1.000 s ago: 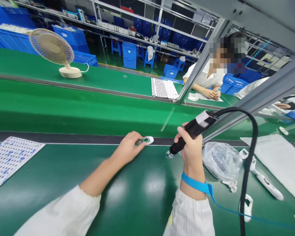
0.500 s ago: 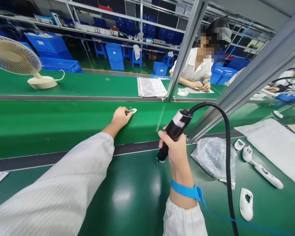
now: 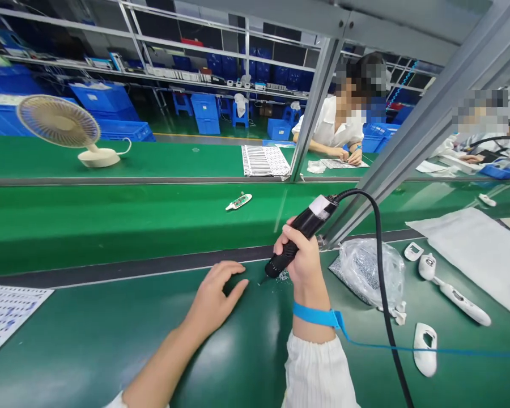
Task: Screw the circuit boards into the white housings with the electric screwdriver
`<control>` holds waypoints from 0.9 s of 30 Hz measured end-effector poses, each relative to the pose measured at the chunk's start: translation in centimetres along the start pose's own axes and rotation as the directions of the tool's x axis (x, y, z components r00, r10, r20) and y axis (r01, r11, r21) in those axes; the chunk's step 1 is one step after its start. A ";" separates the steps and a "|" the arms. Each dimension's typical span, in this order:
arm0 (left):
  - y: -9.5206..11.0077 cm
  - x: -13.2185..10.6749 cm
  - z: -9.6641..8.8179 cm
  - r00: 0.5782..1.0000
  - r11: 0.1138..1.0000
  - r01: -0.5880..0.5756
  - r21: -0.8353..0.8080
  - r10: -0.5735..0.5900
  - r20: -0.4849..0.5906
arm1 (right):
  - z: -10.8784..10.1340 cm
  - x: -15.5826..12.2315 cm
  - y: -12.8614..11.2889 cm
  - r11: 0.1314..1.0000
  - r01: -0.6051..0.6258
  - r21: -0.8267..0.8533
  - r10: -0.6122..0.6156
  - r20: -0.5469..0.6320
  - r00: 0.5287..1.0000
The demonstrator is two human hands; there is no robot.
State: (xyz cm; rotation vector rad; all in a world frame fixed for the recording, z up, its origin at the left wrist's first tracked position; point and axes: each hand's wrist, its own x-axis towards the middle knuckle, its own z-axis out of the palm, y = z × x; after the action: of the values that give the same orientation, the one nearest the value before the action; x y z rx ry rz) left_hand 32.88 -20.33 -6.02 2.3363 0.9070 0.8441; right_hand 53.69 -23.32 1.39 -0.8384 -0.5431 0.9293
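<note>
My right hand (image 3: 302, 252) is wrapped round a black electric screwdriver (image 3: 309, 219), tilted with its tip low over the green bench. A small scatter of tiny screws (image 3: 284, 275) lies by the tip, partly hidden behind the tool. My left hand (image 3: 219, 292) is at the bench just left of the tip, thumb and fingers apart and nothing in them. Beyond it, a white shell part with a circuit board (image 3: 239, 202) lies alone on the bright green belt (image 3: 123, 221). A blue strap (image 3: 317, 315) circles my right wrist.
At right lie a plastic bag of small parts (image 3: 368, 269), several white shell parts (image 3: 425, 348) and a white sheet (image 3: 471, 243). A metal post (image 3: 378, 164) slants behind the cable. A printed sheet (image 3: 12, 314) is at left. Across the belt are a fan (image 3: 59, 122) and a co-worker (image 3: 334, 122).
My left hand has let go of the shell part on the belt and drawn back to the bench. The screwdriver has tilted further, its tip shifting slightly left.
</note>
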 end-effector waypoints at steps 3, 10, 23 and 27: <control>0.5 -1.6 0.7 0.996 1.000 -0.004 0.028 0.001 0.084 | 0.5 -0.3 0.8 0.999 -0.024 0.043 0.022 0.034 0.999; 1.0 -1.0 0.3 0.984 0.996 -0.022 0.091 0.006 0.180 | 0.9 -0.6 1.2 0.999 -0.046 0.023 0.045 0.037 0.998; 1.5 -0.9 0.2 0.974 0.995 -0.064 0.077 0.046 0.221 | 1.3 -0.7 1.4 0.999 -0.043 0.024 0.041 0.064 0.997; 1.7 -0.8 0.1 0.977 0.998 -0.038 0.046 0.028 0.213 | 1.5 -0.8 1.5 0.999 -0.044 0.014 0.043 0.065 0.997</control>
State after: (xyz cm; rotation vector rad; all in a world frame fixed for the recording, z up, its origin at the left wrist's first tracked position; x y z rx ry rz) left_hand 33.18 -22.04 -5.32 2.4339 0.8090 0.5761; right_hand 51.52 -22.92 0.94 -0.8110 -0.5748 1.0018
